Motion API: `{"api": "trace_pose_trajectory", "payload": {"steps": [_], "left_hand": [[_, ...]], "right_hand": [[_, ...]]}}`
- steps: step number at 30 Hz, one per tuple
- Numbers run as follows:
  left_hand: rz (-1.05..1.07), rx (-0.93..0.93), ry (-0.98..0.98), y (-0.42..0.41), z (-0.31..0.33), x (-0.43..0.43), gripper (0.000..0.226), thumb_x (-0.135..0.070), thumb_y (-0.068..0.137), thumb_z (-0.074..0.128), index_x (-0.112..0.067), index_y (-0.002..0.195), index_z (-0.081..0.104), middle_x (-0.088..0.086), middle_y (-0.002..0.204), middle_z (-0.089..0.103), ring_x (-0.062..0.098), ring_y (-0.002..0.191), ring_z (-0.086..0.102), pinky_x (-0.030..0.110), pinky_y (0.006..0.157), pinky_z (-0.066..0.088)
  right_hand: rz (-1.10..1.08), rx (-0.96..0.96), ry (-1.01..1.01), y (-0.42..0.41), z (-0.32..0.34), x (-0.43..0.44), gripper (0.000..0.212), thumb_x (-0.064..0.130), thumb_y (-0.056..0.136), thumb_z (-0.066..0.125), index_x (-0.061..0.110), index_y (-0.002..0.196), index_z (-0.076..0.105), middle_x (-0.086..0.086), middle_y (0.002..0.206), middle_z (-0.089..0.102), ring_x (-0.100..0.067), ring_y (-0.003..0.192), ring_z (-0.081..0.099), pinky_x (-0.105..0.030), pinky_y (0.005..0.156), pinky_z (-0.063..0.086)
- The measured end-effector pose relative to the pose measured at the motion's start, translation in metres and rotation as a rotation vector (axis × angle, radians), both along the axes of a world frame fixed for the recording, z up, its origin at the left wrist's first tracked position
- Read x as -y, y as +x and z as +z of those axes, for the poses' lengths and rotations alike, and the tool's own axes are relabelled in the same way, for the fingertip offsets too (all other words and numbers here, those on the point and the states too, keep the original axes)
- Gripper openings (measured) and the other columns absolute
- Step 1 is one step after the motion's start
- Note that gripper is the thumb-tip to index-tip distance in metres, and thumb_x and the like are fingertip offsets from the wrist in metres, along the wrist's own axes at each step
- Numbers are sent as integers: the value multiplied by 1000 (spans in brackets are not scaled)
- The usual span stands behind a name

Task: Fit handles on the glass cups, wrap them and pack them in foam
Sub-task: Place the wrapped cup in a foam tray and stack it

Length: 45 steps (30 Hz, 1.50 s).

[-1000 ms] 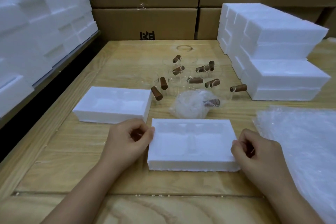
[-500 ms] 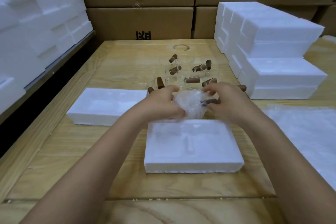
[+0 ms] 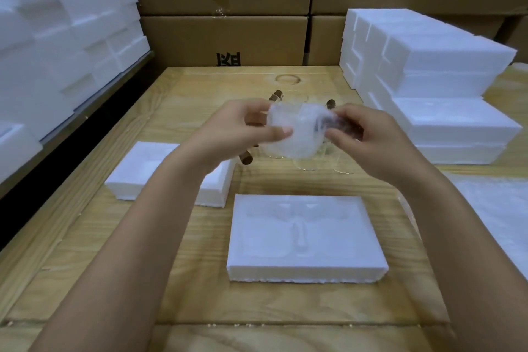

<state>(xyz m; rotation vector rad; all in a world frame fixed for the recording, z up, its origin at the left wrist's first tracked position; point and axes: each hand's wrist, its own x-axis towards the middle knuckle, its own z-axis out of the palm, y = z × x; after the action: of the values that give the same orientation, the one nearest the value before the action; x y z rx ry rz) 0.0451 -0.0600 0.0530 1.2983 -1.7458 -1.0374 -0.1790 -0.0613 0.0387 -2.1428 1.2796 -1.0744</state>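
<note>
head view, wooden table (image 3: pixel 114 251), cardboard boxes (image 3: pixel 223 37)

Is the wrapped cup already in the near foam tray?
No: left hand and right hand hold the wrapped cup up, beyond that foam tray.

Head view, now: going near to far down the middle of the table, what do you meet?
Nearest, the foam tray → wrapped cup, gripped by left hand and right hand → cardboard boxes. The bare cups overlap the hands, so they are left out.
</note>
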Motion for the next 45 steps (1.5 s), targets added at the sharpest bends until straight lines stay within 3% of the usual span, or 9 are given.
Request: {"api": "trace_pose_trajectory", "payload": {"steps": [4, 7, 14, 21, 26, 28, 31, 36, 45], "left_hand": [[25, -221, 91, 3, 7, 0, 34, -45, 70, 69, -28, 100, 68, -11, 71, 58, 5, 64, 54, 20, 59, 47], [35, -230, 172, 2, 6, -1, 38, -54, 73, 65, -27, 100, 69, 3, 77, 61, 15, 62, 52, 24, 54, 46], [72, -194, 312, -2, -5, -1, 45, -56, 89, 52, -14, 89, 67, 9, 67, 70, 14, 46, 56, 20, 41, 45], [45, -232, 238, 0, -16, -5, 36, -51, 90, 57, -18, 96, 68, 8, 81, 75, 21, 71, 73, 26, 55, 57], [-30, -393, 106, -3, -24, -10, 58, -50, 69, 75, -24, 119, 63, 7, 119, 68, 22, 108, 65, 31, 67, 58], [-112, -416, 28, 0, -28, -10, 54, -37, 70, 75, -33, 122, 59, 4, 111, 71, 21, 105, 67, 28, 74, 57], [-194, -448, -51, 5, -32, -9, 75, -19, 67, 80, -39, 132, 48, 0, 123, 66, 19, 115, 62, 27, 86, 53], [-244, -389, -115, 10, -36, -9, 78, 6, 62, 78, -21, 130, 52, -10, 131, 59, 14, 127, 52, 27, 94, 49], [-310, -334, -99, 15, -28, -14, 77, -2, 58, 83, -25, 126, 55, -10, 120, 63, 15, 113, 61, 26, 86, 52]], "right_hand": [[51, 322, 67, 6, 2, -1, 23, 15, 97, 52, 29, 84, 65, 4, 71, 61, 1, 56, 49, -9, 52, 37], [49, 418, 171, 11, 1, 3, 15, 23, 97, 52, 30, 91, 64, 19, 63, 62, 5, 58, 55, -10, 58, 42], [14, 613, 340, 24, -15, -1, 24, 22, 100, 47, 17, 89, 68, 17, 54, 52, -1, 45, 40, -14, 49, 34], [27, 680, 374, 25, -23, -3, 25, 19, 101, 43, 21, 91, 67, 15, 58, 56, -1, 50, 44, -14, 53, 38], [116, 796, 326, 22, -25, -2, 29, 21, 100, 45, 29, 86, 69, 13, 60, 55, -6, 55, 46, -24, 57, 36], [174, 830, 328, 19, -26, -2, 24, 26, 94, 49, 33, 86, 70, 11, 66, 56, -7, 58, 46, -25, 60, 38], [256, 858, 343, 14, -26, -4, 16, 23, 89, 51, 27, 94, 65, 6, 75, 59, -9, 63, 48, -23, 61, 41], [357, 768, 309, 8, -26, -8, 14, 11, 84, 50, 13, 97, 56, 9, 76, 61, -10, 65, 48, -18, 58, 42], [368, 688, 296, 2, -22, -10, 9, 12, 79, 61, 9, 86, 60, 4, 72, 65, -13, 59, 53, -21, 55, 45]]}}
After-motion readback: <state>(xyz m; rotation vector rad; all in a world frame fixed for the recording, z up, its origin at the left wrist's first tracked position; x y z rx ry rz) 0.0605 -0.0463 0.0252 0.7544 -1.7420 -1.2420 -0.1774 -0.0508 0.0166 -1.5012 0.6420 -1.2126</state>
